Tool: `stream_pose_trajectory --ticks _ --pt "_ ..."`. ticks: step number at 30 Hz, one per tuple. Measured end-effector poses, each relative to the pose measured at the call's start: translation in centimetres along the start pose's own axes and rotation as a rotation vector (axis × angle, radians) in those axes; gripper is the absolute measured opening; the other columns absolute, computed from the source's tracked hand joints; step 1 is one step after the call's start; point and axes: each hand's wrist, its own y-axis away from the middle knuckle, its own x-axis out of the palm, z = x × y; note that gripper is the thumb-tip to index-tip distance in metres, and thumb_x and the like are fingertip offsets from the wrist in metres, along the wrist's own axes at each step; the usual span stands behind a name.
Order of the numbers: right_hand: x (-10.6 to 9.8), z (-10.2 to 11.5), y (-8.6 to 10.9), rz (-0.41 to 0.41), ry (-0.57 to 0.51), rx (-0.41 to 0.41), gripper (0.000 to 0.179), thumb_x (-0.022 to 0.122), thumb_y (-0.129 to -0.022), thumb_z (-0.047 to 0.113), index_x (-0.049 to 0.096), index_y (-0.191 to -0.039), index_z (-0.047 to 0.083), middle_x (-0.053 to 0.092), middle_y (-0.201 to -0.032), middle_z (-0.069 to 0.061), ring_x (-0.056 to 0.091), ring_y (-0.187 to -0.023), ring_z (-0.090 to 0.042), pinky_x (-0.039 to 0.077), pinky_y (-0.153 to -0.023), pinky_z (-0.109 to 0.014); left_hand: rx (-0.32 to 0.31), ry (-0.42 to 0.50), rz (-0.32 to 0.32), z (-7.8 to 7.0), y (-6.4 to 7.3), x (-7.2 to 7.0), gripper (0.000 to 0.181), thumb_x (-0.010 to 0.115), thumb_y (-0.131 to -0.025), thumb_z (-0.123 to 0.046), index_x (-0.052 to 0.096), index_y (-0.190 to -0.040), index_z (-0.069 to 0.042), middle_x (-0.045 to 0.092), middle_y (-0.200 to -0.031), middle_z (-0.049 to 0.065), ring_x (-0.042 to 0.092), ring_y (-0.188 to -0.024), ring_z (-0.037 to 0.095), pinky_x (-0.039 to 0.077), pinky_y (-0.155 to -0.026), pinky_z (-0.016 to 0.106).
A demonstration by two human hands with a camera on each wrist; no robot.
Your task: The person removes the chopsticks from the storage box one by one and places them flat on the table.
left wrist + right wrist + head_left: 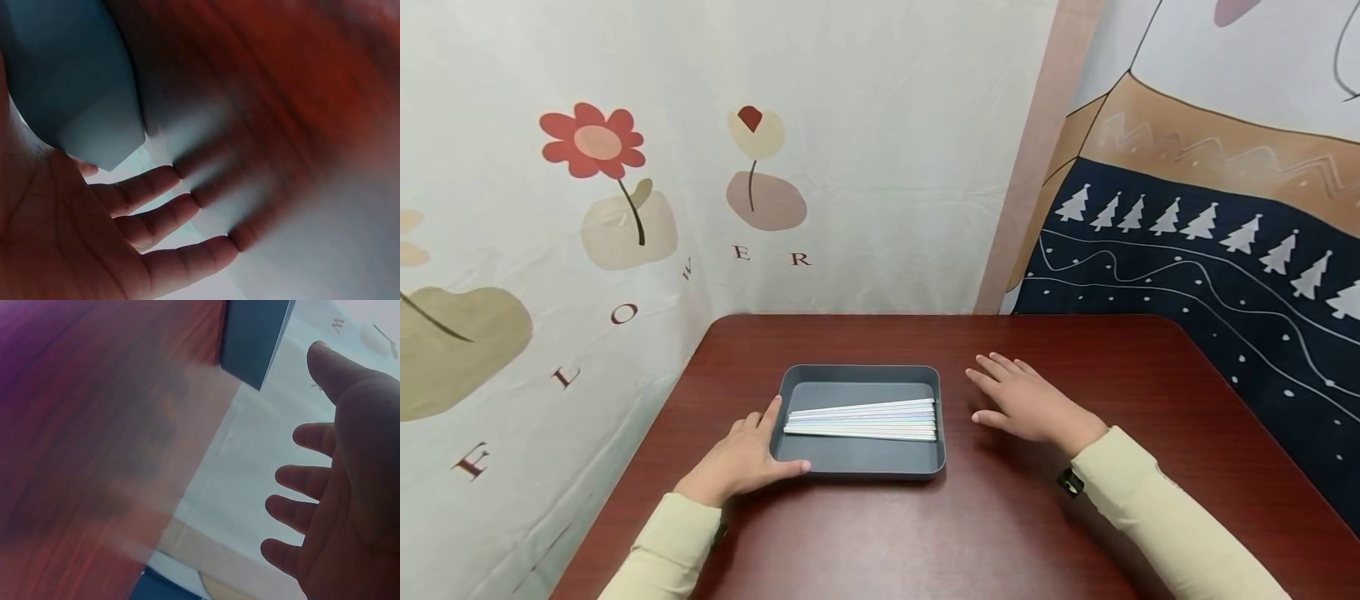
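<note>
A grey rectangular tray [857, 463] lies on the dark red table, with several thin white sticks [861, 422] side by side inside it, fanned slightly wider at the right. My left hand [741, 454] is at the tray's left side, thumb at its near left corner and index finger along the left rim. In the left wrist view its other fingers [156, 226] are extended, their tips at the tabletop beside the tray wall [75, 75]. To the right of the tray, my right hand [1026, 402] is held apart from it, fingers spread and holding nothing.
The reddish wooden table [880, 542] has rounded far corners. Behind it hangs a pale curtain [880, 167] printed with flowers and letters. A dark blue cloth with white trees [1165, 218] hangs along the right side.
</note>
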Motion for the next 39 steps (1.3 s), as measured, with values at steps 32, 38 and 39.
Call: stream_pose_trajectory --ticks 32,38,39 --pt "-0.3 5.1 -7.6 0.042 0.224 -0.277 0.057 0.059 -0.098 0.044 0.051 -0.146 0.014 0.049 -0.147 -0.012 0.048 -0.132 -0.028 0.042 -0.102 -0.047 -0.017 -0.001 0.006 -0.2 -0.3 0.1 0.131 0.065 -0.067 -0.083 0.017 -0.157 0.0 0.045 -0.139 0.03 0.043 -0.125 0.047 0.046 -0.092 0.058" --pt "0.6 5.9 -9.1 0.049 0.263 -0.299 0.053 0.058 -0.099 0.043 0.053 -0.145 0.016 0.05 -0.145 -0.009 0.049 -0.131 -0.025 0.045 -0.1 -0.044 -0.019 0.0 0.01 -0.1 -0.2 0.1 0.132 0.065 -0.068 -0.083 0.016 -0.157 0.001 0.044 -0.14 0.031 0.042 -0.127 0.048 0.044 -0.094 0.059" --pt "0.7 6.1 -9.3 0.05 0.267 -0.305 0.053 0.058 -0.099 0.043 0.053 -0.145 0.016 0.051 -0.145 -0.009 0.05 -0.131 -0.025 0.045 -0.099 -0.043 -0.02 0.0 0.009 0.0 -0.2 0.1 0.132 0.065 -0.068 -0.083 0.017 -0.157 0.001 0.044 -0.14 0.032 0.042 -0.127 0.048 0.044 -0.094 0.059"
